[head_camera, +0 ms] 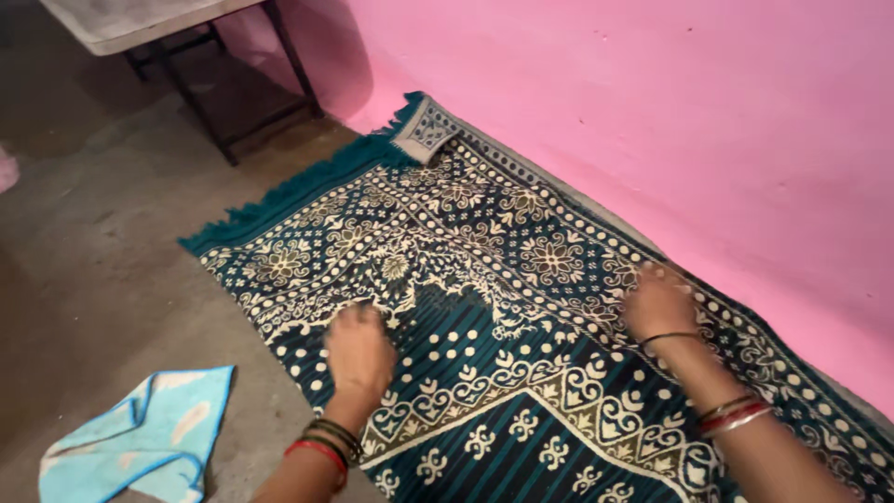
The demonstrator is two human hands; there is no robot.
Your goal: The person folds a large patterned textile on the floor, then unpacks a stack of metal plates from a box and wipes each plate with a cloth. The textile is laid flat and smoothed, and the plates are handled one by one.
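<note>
Pink wall point(652, 102) borders a teal patterned mat point(484, 279) on concrete floor point(102, 242); left hand point(358, 352) and right hand point(657, 303) press its middle, fingers curled, gripping nothing.

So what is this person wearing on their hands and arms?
Both forearms are bare, with no sleeves in view. The left hand has a stack of thin dark bangles and one red bangle at the wrist. The right hand has a single thin dark bangle at the wrist, and farther up the forearm a cluster of red and metallic bangles. No rings can be made out on the fingers.
</note>
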